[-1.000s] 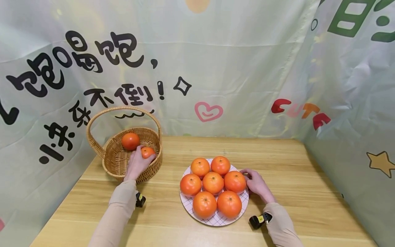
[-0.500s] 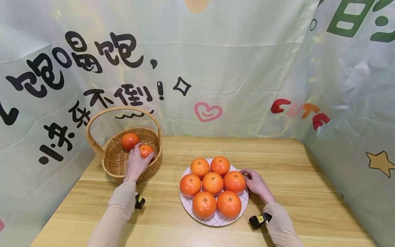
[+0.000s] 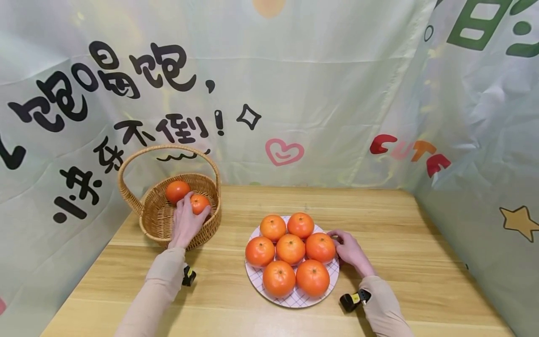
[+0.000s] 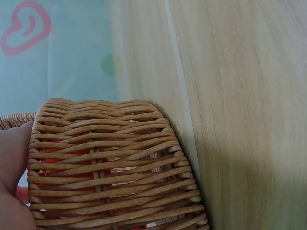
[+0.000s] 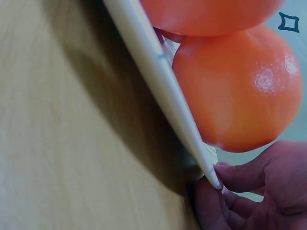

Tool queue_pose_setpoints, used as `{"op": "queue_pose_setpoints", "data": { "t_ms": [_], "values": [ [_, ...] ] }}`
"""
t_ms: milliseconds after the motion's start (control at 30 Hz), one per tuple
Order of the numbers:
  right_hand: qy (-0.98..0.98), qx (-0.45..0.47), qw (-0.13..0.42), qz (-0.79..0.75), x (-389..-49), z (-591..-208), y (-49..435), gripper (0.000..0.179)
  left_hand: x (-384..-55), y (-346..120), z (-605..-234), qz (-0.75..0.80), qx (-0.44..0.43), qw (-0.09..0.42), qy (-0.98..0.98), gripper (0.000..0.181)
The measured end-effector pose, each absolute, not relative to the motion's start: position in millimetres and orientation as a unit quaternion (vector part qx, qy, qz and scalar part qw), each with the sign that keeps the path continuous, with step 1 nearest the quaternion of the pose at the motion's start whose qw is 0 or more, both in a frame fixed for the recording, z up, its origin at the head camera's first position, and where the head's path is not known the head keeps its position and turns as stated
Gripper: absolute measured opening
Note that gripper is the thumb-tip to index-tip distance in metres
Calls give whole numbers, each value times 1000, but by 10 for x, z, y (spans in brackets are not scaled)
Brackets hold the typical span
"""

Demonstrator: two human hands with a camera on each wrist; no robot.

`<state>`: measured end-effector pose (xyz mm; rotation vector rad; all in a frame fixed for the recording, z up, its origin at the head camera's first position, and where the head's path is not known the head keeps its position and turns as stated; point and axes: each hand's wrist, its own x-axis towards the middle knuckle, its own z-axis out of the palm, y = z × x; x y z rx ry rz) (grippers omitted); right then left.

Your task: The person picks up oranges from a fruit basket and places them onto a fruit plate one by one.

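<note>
My left hand point(image 3: 187, 222) reaches over the near rim of a wicker basket point(image 3: 156, 224) and holds an orange point(image 3: 200, 204) inside it, fingers on one side and thumb on the other. Another orange point(image 3: 178, 192) lies farther back in the basket. In the left wrist view the woven basket wall point(image 4: 105, 167) mostly hides the fruit, and part of the hand point(image 4: 14, 177) shows at the left edge. My right hand point(image 3: 350, 249) pinches the right rim of a checked plate point(image 3: 296, 299) between thumb and fingers, clear in the right wrist view. Several oranges point(image 3: 290, 249) sit on the plate.
The basket's tall arched handle point(image 3: 168, 148) rises above its opening. A wooden table point(image 3: 227, 299) carries basket and plate, which stand apart. Printed cloth point(image 3: 328, 103) hangs behind the table and along both sides.
My left hand has shifted slightly farther into the basket with the orange, bringing it nearer the other one. My right hand and the plate have stayed put.
</note>
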<state>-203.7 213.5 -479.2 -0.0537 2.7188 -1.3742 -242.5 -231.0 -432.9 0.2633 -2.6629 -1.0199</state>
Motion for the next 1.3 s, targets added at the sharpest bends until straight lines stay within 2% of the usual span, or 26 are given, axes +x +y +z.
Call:
{"op": "queue_pose_setpoints", "data": {
  "t_ms": [800,1033,1300],
  "values": [
    [899,-27,43,-436,-2042,-4793,2146,27,-2332,-1937,-4074,-321,26,198,-926,72],
    [900,-29,39,-434,-2040,-4795,2145,27,-2278,-1781,-3990,-351,0,194,-916,75],
    [903,-26,37,-428,-2043,-4799,2146,27,-2209,-1606,-3903,-392,-27,156,-906,75]
  ]
}}
